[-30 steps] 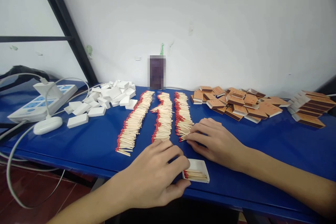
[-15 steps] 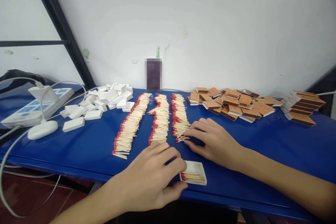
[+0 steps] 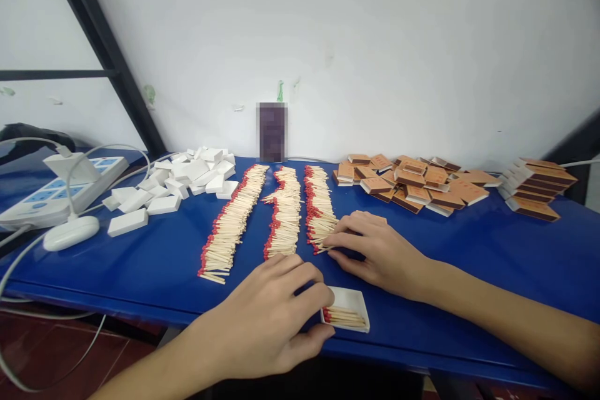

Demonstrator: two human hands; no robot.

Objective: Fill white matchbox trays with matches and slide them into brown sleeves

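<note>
My left hand (image 3: 276, 315) pinches the left end of a small white matchbox tray (image 3: 345, 297) between thumb and fingers, near the table's front edge. Several red-headed matches (image 3: 347, 317) lie side by side in the tray. At the near end of the right-hand row of matches (image 3: 319, 197), my right hand (image 3: 377, 253) has its thumb and fingertips closed on a few match ends. Two more rows lie further left: a middle row (image 3: 287, 215), its near end partly behind my left hand, and a longer left row (image 3: 234, 219).
White matchbox trays (image 3: 187, 175) are heaped at the back left. Orange matchbox sleeves (image 3: 412, 181) lie piled at the back right, beside a leaning stack of matchboxes (image 3: 539, 190). A power strip (image 3: 47, 200) with white cables occupies the left of the blue table (image 3: 450, 237).
The view has shifted slightly. My right fingertips have drawn a little closer together on the matches at the row's near end. My left hand and the tray stay put.
</note>
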